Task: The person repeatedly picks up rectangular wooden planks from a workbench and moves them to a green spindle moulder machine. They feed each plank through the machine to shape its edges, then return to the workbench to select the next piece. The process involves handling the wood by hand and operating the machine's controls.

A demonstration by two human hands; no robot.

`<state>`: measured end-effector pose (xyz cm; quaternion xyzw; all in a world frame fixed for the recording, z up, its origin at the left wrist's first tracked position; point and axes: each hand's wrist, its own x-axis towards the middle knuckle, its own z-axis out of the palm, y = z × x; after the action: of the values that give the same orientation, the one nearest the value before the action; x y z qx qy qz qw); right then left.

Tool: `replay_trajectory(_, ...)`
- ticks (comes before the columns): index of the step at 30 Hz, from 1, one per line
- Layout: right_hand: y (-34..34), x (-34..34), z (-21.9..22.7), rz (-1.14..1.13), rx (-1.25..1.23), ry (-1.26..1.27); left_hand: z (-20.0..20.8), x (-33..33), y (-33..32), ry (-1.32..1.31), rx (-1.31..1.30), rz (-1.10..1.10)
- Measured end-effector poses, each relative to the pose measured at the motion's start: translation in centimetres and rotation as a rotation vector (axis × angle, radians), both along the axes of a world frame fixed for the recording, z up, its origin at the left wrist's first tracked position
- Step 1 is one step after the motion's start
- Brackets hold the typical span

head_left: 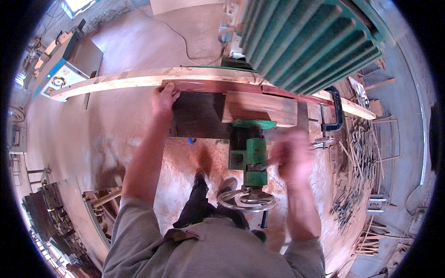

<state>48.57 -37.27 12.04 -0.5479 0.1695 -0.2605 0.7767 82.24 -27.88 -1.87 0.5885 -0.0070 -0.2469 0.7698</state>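
My left hand (166, 97) is closed round the left end of a reddish wooden strip (208, 86), which lies along a long pale beam (118, 81). In front of the strip, a flat board (266, 107) rests on the dark machine table (199, 113). A green pad (254, 123) on the machine's clamp meets the board's near edge. Behind the pad stands a green cylinder (256, 153) with a shiny handwheel (245, 199) at its near end. Just right of the cylinder, my right hand (293, 150) is smeared by motion, so its fingers cannot be made out.
A large ribbed green machine housing (310, 46) overhangs the table's far right. A black C-clamp (338, 111) sits at the beam's right part. Thin wood offcuts (361, 167) lie heaped on the right. A control cabinet (69, 69) stands at the far left, and a cable (178, 34) crosses the floor.
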Motion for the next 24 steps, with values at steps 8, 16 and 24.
replay_trajectory(8,6.7,11.5,0.2,0.362,-0.843,0.753,0.0,-0.4,0.5,-0.014,0.030,0.007)
replay_trajectory(16,6.8,10.6,-0.3,0.202,-0.852,0.675,-0.4,0.0,0.4,0.071,-0.010,-0.039)
replay_trajectory(24,-17.3,-13.1,21.5,-0.826,-0.677,0.166,-0.3,-3.6,3.9,0.189,-0.031,-0.054)
